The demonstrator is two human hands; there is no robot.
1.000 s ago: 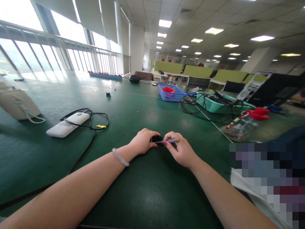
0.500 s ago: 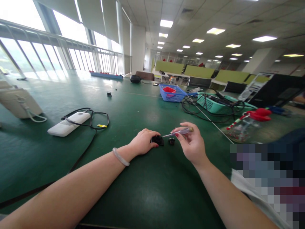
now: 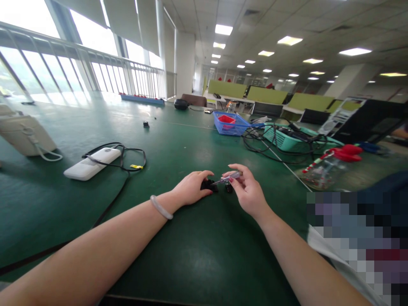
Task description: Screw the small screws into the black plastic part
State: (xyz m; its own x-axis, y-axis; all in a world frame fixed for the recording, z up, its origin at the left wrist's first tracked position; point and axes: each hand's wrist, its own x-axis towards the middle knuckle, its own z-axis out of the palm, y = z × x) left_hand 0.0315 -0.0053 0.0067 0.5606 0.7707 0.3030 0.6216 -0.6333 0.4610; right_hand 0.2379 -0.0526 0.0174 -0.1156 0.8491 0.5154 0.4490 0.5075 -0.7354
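On the green table, my left hand (image 3: 192, 187) grips a small black part (image 3: 208, 185) between thumb and fingers; its exact kind is too small to make out. A screwdriver (image 3: 232, 177) with a clear, purplish handle is pinched in my right hand (image 3: 247, 190). Its thin shaft slants down to the left, and the tip is at the black part. Whether the tip sits in a screw cannot be seen. Another small dark piece (image 3: 228, 187) lies just below the screwdriver, partly covered by my right fingers.
A white power bank (image 3: 92, 164) with a black strap lies to the left. Ahead stand a blue basket (image 3: 231, 127) and a teal basket (image 3: 279, 138) with tangled cables. A red-lidded bottle (image 3: 328, 170) and a seated person (image 3: 363, 238) are at the right.
My right hand has moved left, bringing the screwdriver's tip further over the black part. My left hand stays nearly in place, still gripping it.
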